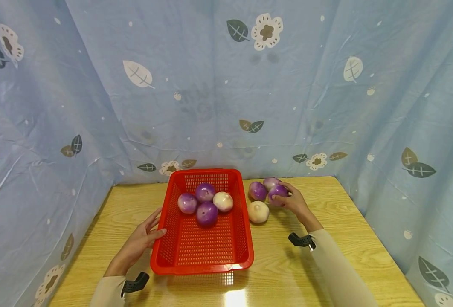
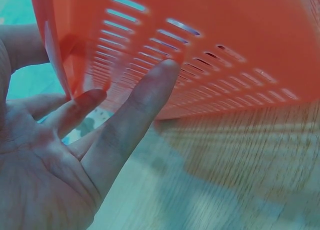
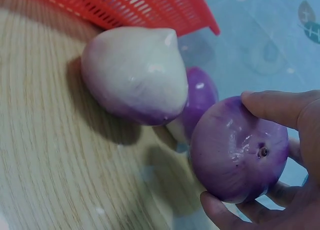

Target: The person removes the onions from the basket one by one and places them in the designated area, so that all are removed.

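My right hand holds a purple onion between thumb and fingers, at the right of a small group. Beside it are two more purple onions and a whitish onion with a pointed tip, purple on its underside in the right wrist view. My left hand grips the left rim of a red plastic basket, thumb at the rim and fingers against the slotted outer wall. In the basket's far half sit three purple onions and a whitish onion.
The basket stands on a wood-grain table, with the loose onions close to its right wall. A blue curtain with leaf and flower prints rises behind the table and along both sides. Each wrist wears a black camera mount.
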`<state>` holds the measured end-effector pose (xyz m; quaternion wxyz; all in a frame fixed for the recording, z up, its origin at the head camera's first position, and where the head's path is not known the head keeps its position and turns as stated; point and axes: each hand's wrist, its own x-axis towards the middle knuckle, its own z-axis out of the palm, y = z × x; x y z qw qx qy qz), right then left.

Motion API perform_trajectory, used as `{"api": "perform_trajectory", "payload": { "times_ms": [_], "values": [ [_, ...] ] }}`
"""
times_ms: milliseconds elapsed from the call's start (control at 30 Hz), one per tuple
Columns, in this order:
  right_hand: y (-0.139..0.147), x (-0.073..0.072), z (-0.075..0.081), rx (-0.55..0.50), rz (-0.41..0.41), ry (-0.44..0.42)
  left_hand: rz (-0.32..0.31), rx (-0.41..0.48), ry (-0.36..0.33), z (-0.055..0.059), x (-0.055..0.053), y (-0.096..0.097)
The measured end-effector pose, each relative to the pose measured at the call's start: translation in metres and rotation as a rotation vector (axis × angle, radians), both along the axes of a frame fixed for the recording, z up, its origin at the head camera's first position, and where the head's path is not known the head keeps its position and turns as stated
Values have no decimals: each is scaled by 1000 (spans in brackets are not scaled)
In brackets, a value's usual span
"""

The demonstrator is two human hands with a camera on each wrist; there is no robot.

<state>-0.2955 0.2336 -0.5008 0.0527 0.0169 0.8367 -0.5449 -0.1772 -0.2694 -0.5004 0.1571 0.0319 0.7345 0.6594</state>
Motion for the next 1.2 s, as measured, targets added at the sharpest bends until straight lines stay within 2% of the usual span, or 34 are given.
{"api": "perform_trajectory", "payload": {
  "times_ms": [400,867,1000,1200],
  "values": [
    [-5,-9,-11,154,-24,19,-11,3,9,0,0,0],
    [-4,-6,-16,195,-38,47,-22,18,14,0,0,-1],
    [-1,-1,-12,213,-34,56,-25,23,11,0,0,-1],
    [1,9,11,216,-13,59,-16,23,0,0,0,-1]
  ]
}}
